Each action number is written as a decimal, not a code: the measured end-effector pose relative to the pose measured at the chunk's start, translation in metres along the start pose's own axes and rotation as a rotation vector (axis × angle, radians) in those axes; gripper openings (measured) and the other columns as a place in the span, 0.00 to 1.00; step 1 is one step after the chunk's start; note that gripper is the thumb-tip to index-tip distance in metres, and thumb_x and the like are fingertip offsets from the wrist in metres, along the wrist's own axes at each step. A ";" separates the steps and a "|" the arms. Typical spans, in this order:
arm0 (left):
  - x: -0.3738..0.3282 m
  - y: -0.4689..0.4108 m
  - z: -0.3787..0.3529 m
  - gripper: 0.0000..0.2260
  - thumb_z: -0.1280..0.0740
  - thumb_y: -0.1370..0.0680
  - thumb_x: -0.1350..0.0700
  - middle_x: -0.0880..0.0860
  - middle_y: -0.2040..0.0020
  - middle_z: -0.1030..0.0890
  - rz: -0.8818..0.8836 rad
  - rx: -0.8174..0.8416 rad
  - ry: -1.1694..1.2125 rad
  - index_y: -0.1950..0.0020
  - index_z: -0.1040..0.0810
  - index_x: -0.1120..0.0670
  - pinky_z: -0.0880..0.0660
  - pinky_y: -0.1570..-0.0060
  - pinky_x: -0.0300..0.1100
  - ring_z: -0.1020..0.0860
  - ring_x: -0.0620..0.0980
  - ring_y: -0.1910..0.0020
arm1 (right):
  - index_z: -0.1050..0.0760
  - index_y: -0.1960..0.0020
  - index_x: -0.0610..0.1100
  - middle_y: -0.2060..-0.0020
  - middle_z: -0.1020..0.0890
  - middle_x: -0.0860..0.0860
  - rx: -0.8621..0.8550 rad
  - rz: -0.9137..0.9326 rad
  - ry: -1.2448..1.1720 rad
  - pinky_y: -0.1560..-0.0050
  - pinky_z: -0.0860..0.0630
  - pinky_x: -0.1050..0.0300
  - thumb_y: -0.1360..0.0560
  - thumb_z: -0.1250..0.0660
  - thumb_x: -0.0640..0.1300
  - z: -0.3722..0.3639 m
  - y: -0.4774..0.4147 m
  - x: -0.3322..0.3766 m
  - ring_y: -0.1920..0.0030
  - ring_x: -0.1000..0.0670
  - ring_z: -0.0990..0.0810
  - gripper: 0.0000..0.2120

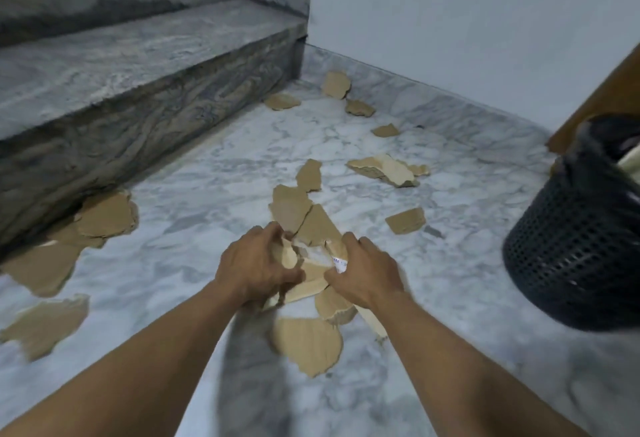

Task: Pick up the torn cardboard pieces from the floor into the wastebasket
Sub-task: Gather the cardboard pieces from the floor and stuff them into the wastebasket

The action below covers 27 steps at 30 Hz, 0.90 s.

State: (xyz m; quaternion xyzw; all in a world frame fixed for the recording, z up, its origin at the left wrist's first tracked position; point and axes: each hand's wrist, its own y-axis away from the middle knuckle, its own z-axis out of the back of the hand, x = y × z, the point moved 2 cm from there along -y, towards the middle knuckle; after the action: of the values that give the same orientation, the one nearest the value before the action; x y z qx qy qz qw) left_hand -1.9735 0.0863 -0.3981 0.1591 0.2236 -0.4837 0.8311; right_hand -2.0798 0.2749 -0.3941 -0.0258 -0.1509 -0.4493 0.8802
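Cardboard pieces [311, 263] bunched between both hands [258, 263], wastebasket [575, 249] right.

**A home stairwell landing**

I take this for the foot of a staircase indoors: a grey marble step [145, 66] rises at left, the veined marble floor [214, 166] meets a plain pale wall [450, 11], and a black mesh wastebasket [568, 239] stands at right.
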 end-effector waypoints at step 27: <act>-0.536 -0.043 -0.018 0.18 0.35 0.18 0.42 0.53 0.37 0.17 -0.454 0.183 0.475 0.34 0.21 0.51 0.26 0.34 0.50 0.21 0.55 0.38 | 0.37 0.21 0.48 0.23 0.36 0.44 -0.479 -0.579 -0.235 0.28 0.37 0.47 0.21 0.43 0.41 0.400 0.092 -0.301 0.24 0.41 0.38 0.28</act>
State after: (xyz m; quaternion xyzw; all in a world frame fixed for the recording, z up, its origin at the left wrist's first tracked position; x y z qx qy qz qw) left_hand -2.2462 0.4671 -0.1334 0.2874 0.3966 -0.6238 0.6091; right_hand -2.2690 0.6375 -0.0913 -0.2380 -0.1427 -0.6955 0.6628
